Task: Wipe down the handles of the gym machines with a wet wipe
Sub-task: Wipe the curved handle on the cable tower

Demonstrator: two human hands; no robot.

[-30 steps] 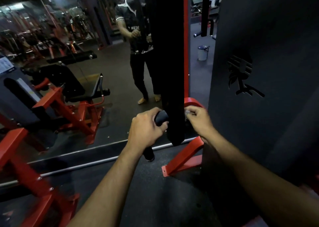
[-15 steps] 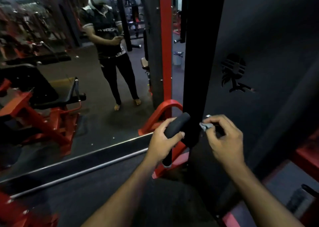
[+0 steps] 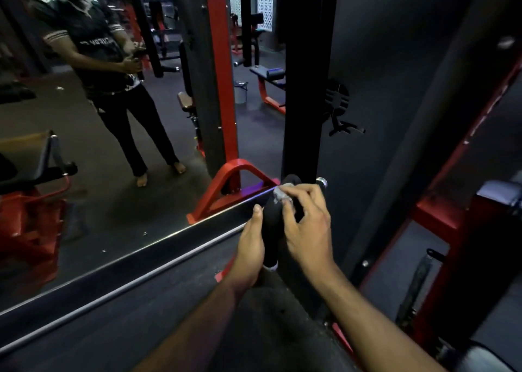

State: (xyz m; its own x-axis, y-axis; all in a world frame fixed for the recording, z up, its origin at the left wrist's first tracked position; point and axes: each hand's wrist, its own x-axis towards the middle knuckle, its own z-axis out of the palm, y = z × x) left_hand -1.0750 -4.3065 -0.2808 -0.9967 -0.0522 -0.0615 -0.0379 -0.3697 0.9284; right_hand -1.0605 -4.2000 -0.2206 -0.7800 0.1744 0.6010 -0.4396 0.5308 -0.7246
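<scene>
Crumpled wipe point(image 3: 281, 195) on rounded matte handle point(image 3: 272, 230).

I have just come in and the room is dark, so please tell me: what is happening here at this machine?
A person is cleaning a gym machine in front of a wall mirror. The left hand grips the lower part of a black padded handle and steadies it. The right hand pinches a small whitish wet wipe and presses it against the upper part of the handle. So the wiping of this handle is under way. The handle hangs beside the machine's black upright post.
</scene>
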